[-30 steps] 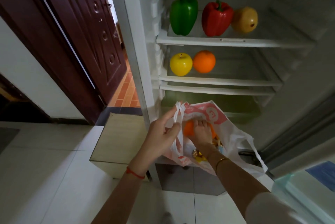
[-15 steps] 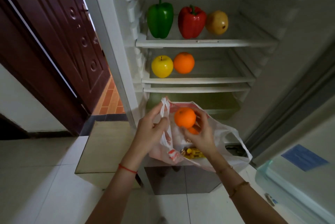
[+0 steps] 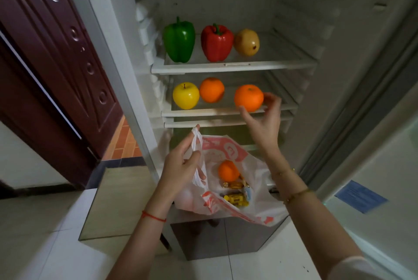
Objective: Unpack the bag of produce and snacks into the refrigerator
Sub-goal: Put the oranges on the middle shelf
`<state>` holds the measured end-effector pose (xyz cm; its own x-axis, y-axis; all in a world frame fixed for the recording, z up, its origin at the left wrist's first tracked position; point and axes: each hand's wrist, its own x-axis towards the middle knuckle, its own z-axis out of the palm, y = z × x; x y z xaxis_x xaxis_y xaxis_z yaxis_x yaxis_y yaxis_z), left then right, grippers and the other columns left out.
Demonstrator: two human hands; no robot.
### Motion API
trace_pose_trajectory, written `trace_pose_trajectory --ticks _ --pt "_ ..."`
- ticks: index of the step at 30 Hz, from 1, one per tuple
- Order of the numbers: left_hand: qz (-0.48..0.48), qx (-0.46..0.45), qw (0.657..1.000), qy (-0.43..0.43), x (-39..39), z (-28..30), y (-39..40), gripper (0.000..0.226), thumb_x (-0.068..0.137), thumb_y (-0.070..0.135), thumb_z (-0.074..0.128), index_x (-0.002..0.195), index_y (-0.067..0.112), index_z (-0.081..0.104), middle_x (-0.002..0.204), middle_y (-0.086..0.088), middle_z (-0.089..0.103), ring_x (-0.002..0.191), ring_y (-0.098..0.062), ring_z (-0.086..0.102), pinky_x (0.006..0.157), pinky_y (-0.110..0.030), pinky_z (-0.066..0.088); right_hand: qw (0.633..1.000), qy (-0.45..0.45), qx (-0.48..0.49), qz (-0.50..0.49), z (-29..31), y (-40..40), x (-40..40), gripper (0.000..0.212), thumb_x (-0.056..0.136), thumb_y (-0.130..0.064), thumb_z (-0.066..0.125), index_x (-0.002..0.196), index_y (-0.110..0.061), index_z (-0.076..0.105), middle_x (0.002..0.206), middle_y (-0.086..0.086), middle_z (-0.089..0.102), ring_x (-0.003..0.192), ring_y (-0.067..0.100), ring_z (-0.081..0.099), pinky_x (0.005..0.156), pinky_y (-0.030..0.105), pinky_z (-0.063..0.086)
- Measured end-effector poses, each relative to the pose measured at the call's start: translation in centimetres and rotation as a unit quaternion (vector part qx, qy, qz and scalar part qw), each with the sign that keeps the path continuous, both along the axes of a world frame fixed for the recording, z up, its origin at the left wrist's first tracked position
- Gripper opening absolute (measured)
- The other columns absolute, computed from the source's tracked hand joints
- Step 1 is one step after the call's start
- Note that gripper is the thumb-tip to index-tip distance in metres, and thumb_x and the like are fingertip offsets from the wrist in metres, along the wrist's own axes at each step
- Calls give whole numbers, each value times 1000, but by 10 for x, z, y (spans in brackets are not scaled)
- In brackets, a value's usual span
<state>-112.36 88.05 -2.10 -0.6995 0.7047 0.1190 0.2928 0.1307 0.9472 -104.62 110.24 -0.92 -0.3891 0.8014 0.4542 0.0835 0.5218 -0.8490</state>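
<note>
Your right hand (image 3: 262, 121) held the orange (image 3: 248, 98) in half-curled fingertips at the middle shelf (image 3: 214, 112) front edge, right of the shelved orange (image 3: 212, 89). Your left hand (image 3: 181, 166) pinched the bag (image 3: 228, 150) handle; the next orange (image 3: 228, 170) lay below the right hand.

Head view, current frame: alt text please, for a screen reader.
A person's right hand sets an orange on the middle shelf of an open refrigerator, right of another orange and a yellow apple. The left hand holds a plastic bag with one more orange and wrapped snacks.
</note>
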Motion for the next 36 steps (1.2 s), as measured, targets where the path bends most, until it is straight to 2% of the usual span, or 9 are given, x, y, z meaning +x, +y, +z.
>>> trace_pose_trajectory --ticks 4,11,14,18,22,24,29,33,36 --pt "3 -4 1000 -5 -3 -2 0 67 98 7 50 135 62 40 85 29 62 71 -22 53 64 -43 53 997 -78 -8 -29 9 25 -34 73 73 -38 80 126 -8 41 126 12 52 120 32 47 98 50 43" --pt "-9 9 1000 -12 -4 0 -3 65 98 4 48 144 49 41 104 -11 66 62 -40 52 53 -42 47 986 -162 -25 -43 -4 41 -66 78 71 -47 78 127 -11 38 129 14 53 123 36 48 102 57 41" --pt "-10 11 1000 -20 -2 -1 -4 65 98 3 48 144 48 42 100 19 66 76 -30 59 66 -39 52 984 -171 -20 -53 -8 41 -66 79 71 -46 79 129 -9 39 130 15 52 123 37 48 101 56 42" --pt "-14 7 1000 -22 -1 -4 -5 64 98 4 48 145 46 41 100 27 61 96 -16 48 78 -48 53 990 -128 17 -62 -8 32 -50 74 75 -44 78 129 -7 43 129 12 54 121 30 50 99 45 46" --pt "0 4 999 -32 3 -5 -6 61 99 5 49 146 43 41 102 33 65 88 -4 53 82 -39 53 993 7 114 33 0 -5 -13 17 91 -24 66 96 -11 57 89 1 62 77 11 60 68 27 52" --pt "6 4 1000 -24 7 -3 -4 59 99 4 49 146 38 41 107 42 63 85 7 57 81 -21 50 981 -8 145 130 -7 -27 7 12 95 -20 59 87 -11 59 77 -2 62 64 7 59 59 21 50" --pt "18 5 1000 -10 13 -4 -1 59 98 2 49 139 45 40 100 50 59 73 15 51 69 -6 45 922 -217 185 263 -75 -52 29 26 94 -34 51 86 -13 66 78 -10 65 62 7 62 59 17 52" --pt "20 1 1000 -19 15 -13 1 60 97 6 51 148 36 40 103 47 60 83 -1 39 76 -21 37 798 -498 232 248 -114 -34 19 38 93 -26 55 130 -16 51 131 7 57 113 28 59 87 36 50" --pt "15 7 1000 -23 17 -13 1 61 97 5 50 148 37 41 111 42 61 93 -12 41 81 -34 40 728 -574 288 241 -123 -22 8 58 94 -19 51 148 -13 30 152 10 35 137 30 39 113 39 29"
